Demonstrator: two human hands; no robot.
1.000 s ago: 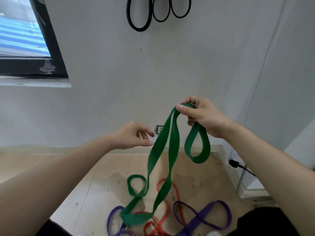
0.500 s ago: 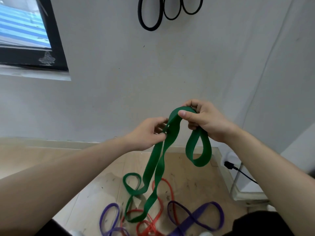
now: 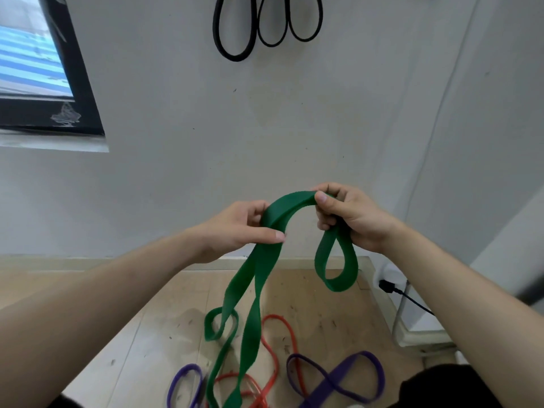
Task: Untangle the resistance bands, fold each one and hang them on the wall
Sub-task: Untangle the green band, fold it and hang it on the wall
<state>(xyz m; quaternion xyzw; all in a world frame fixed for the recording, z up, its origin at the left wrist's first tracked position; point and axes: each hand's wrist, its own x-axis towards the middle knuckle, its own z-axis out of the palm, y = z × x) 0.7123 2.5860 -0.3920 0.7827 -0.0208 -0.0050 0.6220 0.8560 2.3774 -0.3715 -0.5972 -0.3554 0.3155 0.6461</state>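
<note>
A wide green resistance band (image 3: 256, 287) is held up in front of the wall by both hands. My right hand (image 3: 350, 219) pinches its top fold, and a short green loop hangs below that hand. My left hand (image 3: 241, 228) grips the two long strands just left of the fold. These strands drop to the floor and twist into a small loop at the lower left. On the floor lie a red band (image 3: 282, 343) and a purple band (image 3: 338, 378), partly under the green one. A black band (image 3: 265, 25) hangs in loops on the wall above.
A dark-framed window (image 3: 44, 83) is at the upper left. A white wall socket with a black plug and cable (image 3: 391, 287) sits low on the right, beside a white unit. The floor (image 3: 147, 334) is light wood.
My left hand moved right from open air and closed on the green strands. Both hands now hold the band close together, and its hanging strands have drawn nearer each other.
</note>
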